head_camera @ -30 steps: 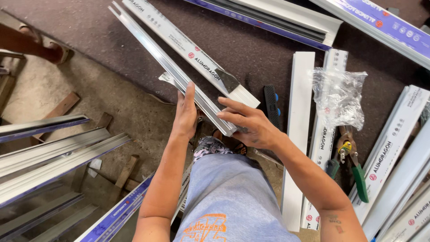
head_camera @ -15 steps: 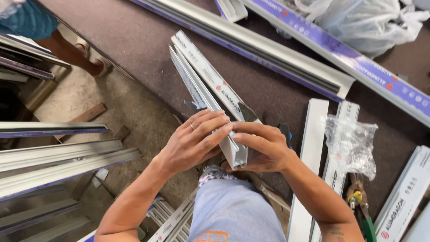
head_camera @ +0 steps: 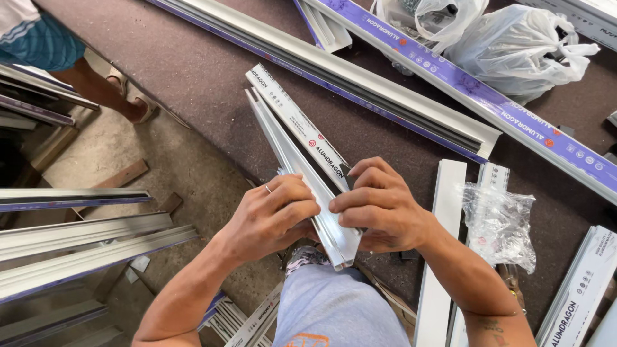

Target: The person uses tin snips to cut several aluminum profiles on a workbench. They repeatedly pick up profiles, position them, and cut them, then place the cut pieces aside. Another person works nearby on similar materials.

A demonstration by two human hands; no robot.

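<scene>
A short white aluminium profile [head_camera: 292,154] with protective film runs from the brown work surface [head_camera: 193,83] toward me, its near end raised over my knee. My left hand [head_camera: 273,215], a ring on one finger, grips its left side near that end. My right hand [head_camera: 382,205] clasps the right side of the same end. Both hands nearly touch each other around the piece. A thin clear film edge shows under my left fingers.
Long purple-filmed profiles [head_camera: 360,83] cross the surface at the back, with white plastic bags [head_camera: 514,45] behind. More short profiles [head_camera: 443,257] and a clear bag [head_camera: 498,222] lie right. Stacked profiles [head_camera: 77,238] lie on the floor left. Another person's leg [head_camera: 90,80] stands at upper left.
My left hand came up from beneath the profile to grip its near end beside my right hand. The view shifted, and the piece now points farther away.
</scene>
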